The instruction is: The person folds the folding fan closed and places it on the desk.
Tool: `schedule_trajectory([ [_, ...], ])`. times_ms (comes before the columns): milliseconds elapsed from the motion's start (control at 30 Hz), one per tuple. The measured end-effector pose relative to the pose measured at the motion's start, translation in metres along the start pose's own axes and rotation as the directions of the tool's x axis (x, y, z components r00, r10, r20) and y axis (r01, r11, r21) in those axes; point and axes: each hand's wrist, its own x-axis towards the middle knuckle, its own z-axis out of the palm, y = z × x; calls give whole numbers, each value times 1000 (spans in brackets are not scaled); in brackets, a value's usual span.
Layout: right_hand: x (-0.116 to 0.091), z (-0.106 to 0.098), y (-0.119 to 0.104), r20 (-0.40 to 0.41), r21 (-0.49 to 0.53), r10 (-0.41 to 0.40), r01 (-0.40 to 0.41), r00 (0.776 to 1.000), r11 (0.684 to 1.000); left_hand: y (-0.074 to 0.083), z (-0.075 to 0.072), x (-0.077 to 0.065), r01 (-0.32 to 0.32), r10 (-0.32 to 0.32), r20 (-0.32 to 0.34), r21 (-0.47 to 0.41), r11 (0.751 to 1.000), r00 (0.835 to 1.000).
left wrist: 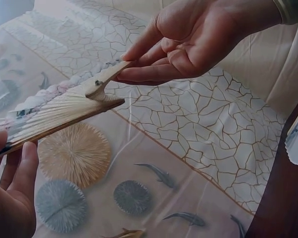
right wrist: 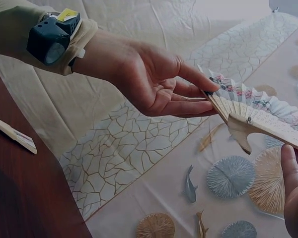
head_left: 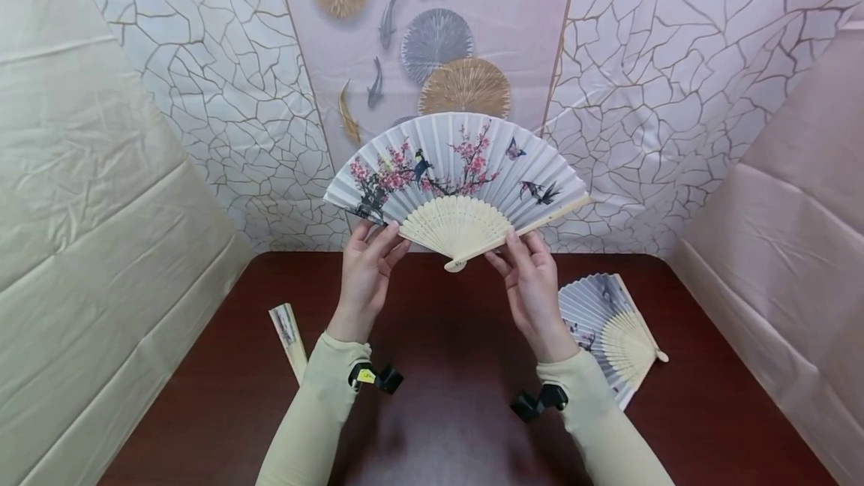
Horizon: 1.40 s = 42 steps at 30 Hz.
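Note:
Both hands hold up a spread folding fan (head_left: 466,163), white with pink blossoms, birds and a butterfly, over pale pierced bamboo ribs. My left hand (head_left: 364,276) pinches its left edge between thumb and fingers. On the opposite side, my right hand (head_left: 533,287) grips the outer bamboo rib the same way. The pivot end points down between the hands. In the left wrist view, the left thumb and fingers (left wrist: 20,183) clasp the guard rib; the right wrist view shows the right fingers (right wrist: 293,168) under the other edge.
A folded fan (head_left: 289,340) lies left on the dark red table (head_left: 445,411), partly behind the left sleeve. Another spread fan (head_left: 628,351), greyish, lies at the right, partly covered by the right arm. Patterned cloth (head_left: 223,96) with koi and lily pads hangs behind the table.

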Motion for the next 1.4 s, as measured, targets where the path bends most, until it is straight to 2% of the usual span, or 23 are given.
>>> schedule_trajectory([
  [200, -4, -3, 2, -4, 8, 5, -5, 1000, 1000, -2, -3, -3, 7, -7, 0, 17, 1000, 1000],
  [400, -6, -3, 5, 29, 9, 16, -16, 999, 1000, -3, -5, -5, 14, -14, -8, 16, 1000, 1000],
  [1400, 0, -5, 6, 29, 1, 64, -64, 998, 998, 1, -3, 4, 68, -78, 80, 117, 991, 994],
])
